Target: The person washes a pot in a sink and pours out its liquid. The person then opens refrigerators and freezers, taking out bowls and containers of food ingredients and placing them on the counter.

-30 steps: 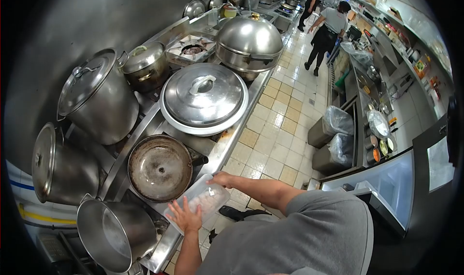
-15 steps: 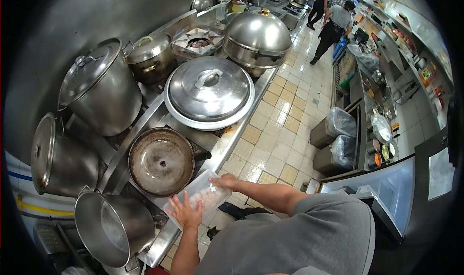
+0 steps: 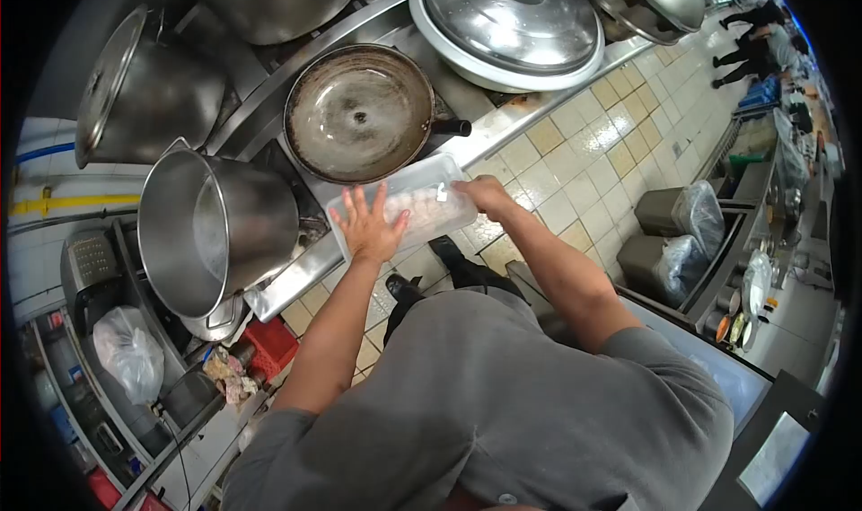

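Observation:
A clear plastic container (image 3: 435,207) with pale, whitish pieces inside sits at the stove's front edge, just in front of a frying pan. My left hand (image 3: 370,231) lies spread on its left part, fingers apart. At the opposite end, my right hand (image 3: 485,197) is closed around the container's edge, its thumb hidden. The worn frying pan (image 3: 361,116) has a browned inside and a short dark handle pointing right. An uncovered steel stockpot (image 3: 260,228) lies left of my left hand, its mouth turned toward the left in view.
A wide pan with a domed lid (image 3: 512,22) and lidded pots (image 3: 171,89) line the stove. Tiled floor (image 3: 575,165) runs along its front. Bins with plastic liners (image 3: 660,264) stand at right. A red crate (image 3: 269,348) lies lower left. People (image 3: 763,48) are far off at upper right.
My view has tilted down and turned, so the pans appear higher and more of my body shows. Both hands keep about the same hold on the plastic container.

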`<control>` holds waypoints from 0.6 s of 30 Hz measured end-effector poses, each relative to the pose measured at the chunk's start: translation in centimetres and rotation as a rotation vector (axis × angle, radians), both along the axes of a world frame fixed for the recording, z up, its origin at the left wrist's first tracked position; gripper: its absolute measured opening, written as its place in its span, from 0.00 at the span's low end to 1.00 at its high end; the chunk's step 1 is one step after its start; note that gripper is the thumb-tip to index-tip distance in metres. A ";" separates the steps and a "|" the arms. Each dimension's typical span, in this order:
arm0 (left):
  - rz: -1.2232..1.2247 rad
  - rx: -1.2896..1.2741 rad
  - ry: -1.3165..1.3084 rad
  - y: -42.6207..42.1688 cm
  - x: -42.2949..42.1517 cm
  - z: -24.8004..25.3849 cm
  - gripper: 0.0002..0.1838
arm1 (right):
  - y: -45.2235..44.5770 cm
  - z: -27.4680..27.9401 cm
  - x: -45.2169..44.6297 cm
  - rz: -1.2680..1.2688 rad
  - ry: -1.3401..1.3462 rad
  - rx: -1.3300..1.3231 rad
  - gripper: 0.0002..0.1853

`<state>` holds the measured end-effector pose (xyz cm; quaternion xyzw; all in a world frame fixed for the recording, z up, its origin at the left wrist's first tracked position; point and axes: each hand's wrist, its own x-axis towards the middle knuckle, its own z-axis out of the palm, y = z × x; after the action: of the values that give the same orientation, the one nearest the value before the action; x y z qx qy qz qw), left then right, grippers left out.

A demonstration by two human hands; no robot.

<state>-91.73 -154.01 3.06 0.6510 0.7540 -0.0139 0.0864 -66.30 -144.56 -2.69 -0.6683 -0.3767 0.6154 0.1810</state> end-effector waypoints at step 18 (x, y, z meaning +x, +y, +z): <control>-0.073 0.037 -0.094 -1.6 0.0 0.1 0.45 | -8.3 -3.6 4.6 -0.052 0.707 -0.093 0.16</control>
<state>-91.71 -155.58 3.18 0.6795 0.7250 0.0274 0.1090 -61.73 -152.87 -6.24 -0.4310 -0.2454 0.8201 0.2853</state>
